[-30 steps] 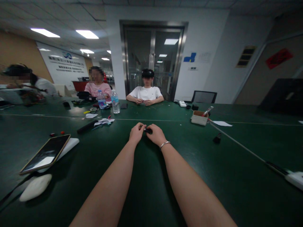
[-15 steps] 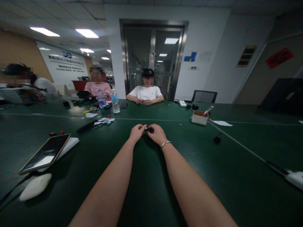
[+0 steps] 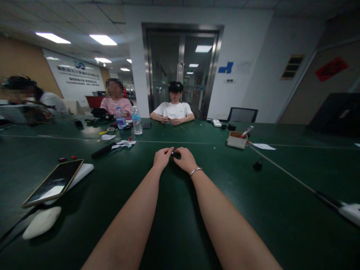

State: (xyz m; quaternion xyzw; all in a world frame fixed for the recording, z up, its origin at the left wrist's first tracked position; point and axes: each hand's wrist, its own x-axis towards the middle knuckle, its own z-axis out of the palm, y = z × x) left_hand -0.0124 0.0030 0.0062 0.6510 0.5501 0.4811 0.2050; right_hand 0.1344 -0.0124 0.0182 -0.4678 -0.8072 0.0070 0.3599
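Note:
Both my arms reach forward over the green table. Between the fingers of my two hands is a small dark object, too small to name. My right hand, with a silver bangle at its wrist, pinches the object between thumb and fingers. My left hand is closed, its thumb and fingertips at the object's left end; whether it grips the object too is partly hidden. The hands nearly meet, low over the tabletop.
At left lie a phone and a white mouse-shaped object. Water bottles stand farther back. A small box and a black brush-like piece are at right. A person in white sits opposite.
My hands have shifted very slightly left, and the dark object between them sits at a slightly different angle. Everything else looks the same.

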